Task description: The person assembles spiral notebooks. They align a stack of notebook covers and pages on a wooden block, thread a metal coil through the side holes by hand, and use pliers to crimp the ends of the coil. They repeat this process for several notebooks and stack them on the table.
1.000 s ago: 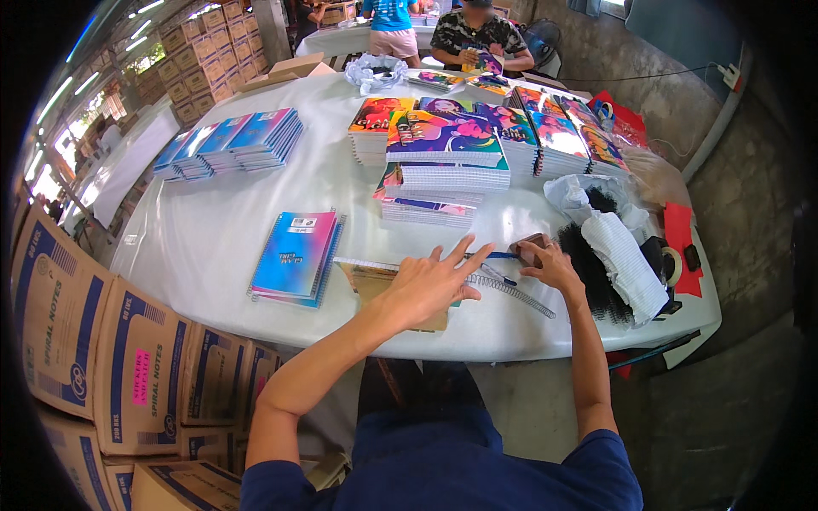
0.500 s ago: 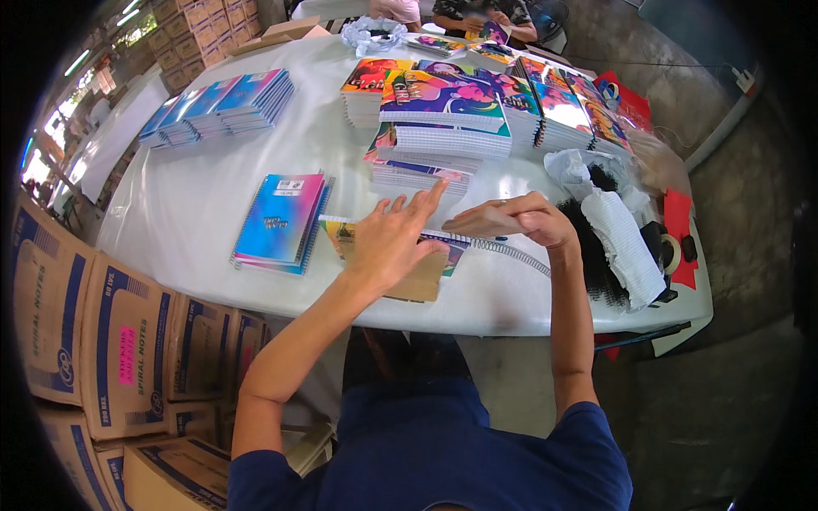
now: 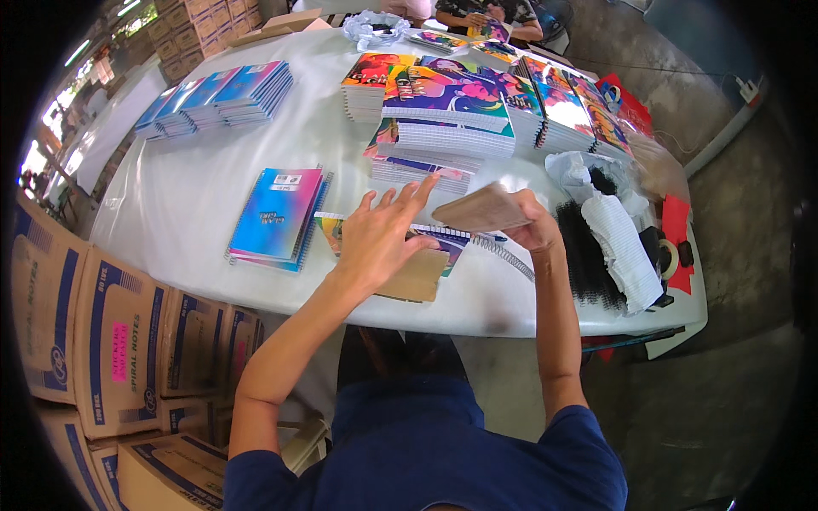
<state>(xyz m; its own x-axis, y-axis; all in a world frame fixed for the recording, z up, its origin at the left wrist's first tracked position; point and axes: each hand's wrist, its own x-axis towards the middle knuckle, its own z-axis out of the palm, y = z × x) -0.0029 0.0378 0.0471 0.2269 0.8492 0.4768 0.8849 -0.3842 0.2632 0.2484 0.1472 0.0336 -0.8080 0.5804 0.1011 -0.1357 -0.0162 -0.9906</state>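
Note:
My left hand (image 3: 379, 238) lies over a colourful notebook (image 3: 331, 230), fingers spread, its thumb near the bound edge. Under the wrist, a brown cardboard piece (image 3: 413, 281) sticks out toward the table's near edge. A thin metal spiral wire (image 3: 507, 255) trails rightward from the notebook's edge. Above that edge, my right hand (image 3: 537, 228) grips a flat brown board (image 3: 481, 207) by its right end, tilted and a little blurred. To the left lies a small pile of blue and pink spiral notebooks (image 3: 277, 213).
Stacks of bright-covered notebooks (image 3: 447, 98) stand ahead, more blue notebooks (image 3: 213, 94) at far left. Black spiral coils (image 3: 588, 260), a white crumpled wrap (image 3: 620, 247) and a tape roll (image 3: 669, 260) lie right. Cartons (image 3: 119, 341) rise beside the table (image 3: 179, 213). Another person (image 3: 490, 19) sits opposite.
My right hand has raised the brown board slightly and turned it, so more of its flat face shows. My left hand stays over the notebook with little change.

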